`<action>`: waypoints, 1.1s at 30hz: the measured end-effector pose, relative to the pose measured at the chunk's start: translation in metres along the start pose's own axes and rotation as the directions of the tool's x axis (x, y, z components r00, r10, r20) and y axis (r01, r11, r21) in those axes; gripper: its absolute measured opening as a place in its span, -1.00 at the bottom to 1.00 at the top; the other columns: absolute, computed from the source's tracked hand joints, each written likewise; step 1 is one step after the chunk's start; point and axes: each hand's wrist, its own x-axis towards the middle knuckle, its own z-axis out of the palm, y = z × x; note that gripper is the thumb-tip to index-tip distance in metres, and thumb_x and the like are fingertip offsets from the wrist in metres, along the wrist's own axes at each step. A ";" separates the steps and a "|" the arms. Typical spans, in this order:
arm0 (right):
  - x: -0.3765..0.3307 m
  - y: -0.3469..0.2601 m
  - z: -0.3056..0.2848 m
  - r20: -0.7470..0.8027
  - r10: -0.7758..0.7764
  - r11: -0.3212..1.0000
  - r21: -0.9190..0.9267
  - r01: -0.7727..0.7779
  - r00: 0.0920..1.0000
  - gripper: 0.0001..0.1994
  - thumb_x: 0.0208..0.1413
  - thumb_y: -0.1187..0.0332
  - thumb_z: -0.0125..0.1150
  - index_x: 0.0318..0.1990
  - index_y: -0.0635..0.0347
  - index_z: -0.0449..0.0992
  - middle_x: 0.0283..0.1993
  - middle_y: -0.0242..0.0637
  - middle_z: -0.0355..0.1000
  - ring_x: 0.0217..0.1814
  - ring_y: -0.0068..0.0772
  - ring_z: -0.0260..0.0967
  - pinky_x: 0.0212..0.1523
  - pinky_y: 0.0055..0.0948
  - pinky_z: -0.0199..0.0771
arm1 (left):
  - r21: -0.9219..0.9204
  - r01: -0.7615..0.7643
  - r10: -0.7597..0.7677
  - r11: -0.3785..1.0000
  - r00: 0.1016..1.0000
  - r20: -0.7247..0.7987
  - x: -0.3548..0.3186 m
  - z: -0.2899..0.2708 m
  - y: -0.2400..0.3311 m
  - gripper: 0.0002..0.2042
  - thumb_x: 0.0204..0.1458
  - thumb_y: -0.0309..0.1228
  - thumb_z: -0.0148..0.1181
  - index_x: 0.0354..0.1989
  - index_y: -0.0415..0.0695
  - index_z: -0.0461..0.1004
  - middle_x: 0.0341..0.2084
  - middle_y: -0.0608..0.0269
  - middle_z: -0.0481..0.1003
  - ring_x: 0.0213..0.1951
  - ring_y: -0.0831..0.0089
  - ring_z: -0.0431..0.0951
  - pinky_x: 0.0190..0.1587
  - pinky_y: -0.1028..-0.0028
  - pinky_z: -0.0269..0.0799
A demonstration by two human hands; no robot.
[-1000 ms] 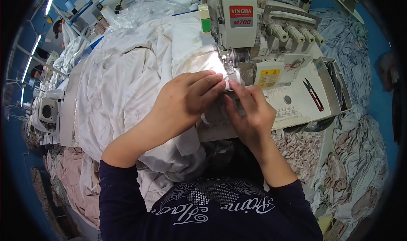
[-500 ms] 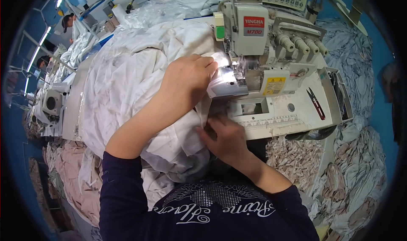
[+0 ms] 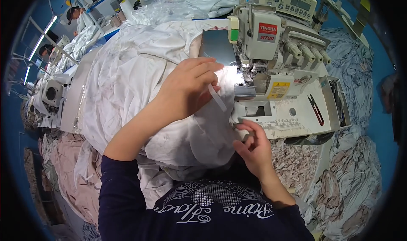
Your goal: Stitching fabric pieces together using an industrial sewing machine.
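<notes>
White fabric [image 3: 140, 71] lies heaped over the table to the left of an overlock sewing machine [image 3: 263, 37]. Its right edge reaches the lit needle area. My left hand [image 3: 186, 86] is over the cloth just left of the needle, fingers bent and closed on a narrow white strip [image 3: 218, 99], whose loose end dangles over the fabric. Below the machine's front plate, my right hand [image 3: 257, 150] is beside the cloth's edge with thumb and fingers apart and nothing between them. A dark metal plate [image 3: 218, 46] shows behind the left fingers.
Red-handled thread snips [image 3: 316, 110] lie on the machine table's right side, beside a tray [image 3: 335, 97]. Fabric scraps [image 3: 294, 160] and piled cloth [image 3: 352, 173] are below and right. Pinkish cloth [image 3: 74, 169] hangs lower left. Another person [image 3: 74, 16] works far left.
My right hand has moved right and down, away from the cloth, its fingers spreading. The left hand has shifted slightly down, baring the dark plate and showing the white strip. The view has shifted slightly.
</notes>
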 end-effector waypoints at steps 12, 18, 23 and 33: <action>-0.003 0.002 0.005 0.376 0.237 0.933 0.168 -0.317 0.896 -0.74 0.00 0.31 0.28 -0.25 0.33 0.52 -0.50 -0.36 0.45 -0.49 -0.67 0.30 -0.46 -0.64 0.34 | -0.121 0.058 -0.043 0.991 0.991 0.126 -0.012 -0.006 -0.002 -0.63 -0.38 -0.64 0.22 -0.26 -0.16 0.48 -0.21 0.17 0.48 -0.21 0.21 0.49 -0.21 0.38 0.44; -0.004 0.000 -0.020 0.322 0.182 0.958 -0.270 -0.094 0.929 -0.66 -0.05 0.33 0.32 -0.15 0.33 0.47 -0.32 -0.35 0.46 -0.48 -0.64 0.33 -0.50 -0.63 0.33 | -0.149 0.018 0.001 0.989 0.992 0.126 -0.008 -0.006 0.019 -0.56 -0.44 -0.67 0.21 -0.22 -0.21 0.51 -0.23 0.19 0.50 -0.20 0.26 0.50 -0.21 0.41 0.47; 0.023 -0.020 0.009 0.029 0.210 0.913 0.351 -0.207 0.977 -0.78 0.07 0.44 0.15 -0.13 0.30 0.41 -0.40 -0.36 0.42 -0.58 -0.66 0.32 -0.65 -0.72 0.22 | -0.153 -0.035 0.042 0.988 0.998 0.041 0.003 0.011 0.019 -0.74 -0.28 -0.53 0.26 -0.32 -0.26 0.52 -0.28 0.20 0.50 -0.25 0.30 0.50 -0.29 0.42 0.48; 0.025 -0.005 -0.005 -0.001 0.170 0.911 0.382 -0.157 0.985 -0.83 0.15 0.31 0.10 -0.32 0.25 0.43 -0.64 -0.43 0.36 -0.72 -0.69 0.23 -0.70 -0.72 0.16 | -0.151 0.018 -0.006 0.988 0.997 0.080 0.014 0.017 0.025 -0.72 -0.28 -0.57 0.31 -0.30 -0.24 0.50 -0.28 0.20 0.50 -0.22 0.25 0.51 -0.24 0.40 0.47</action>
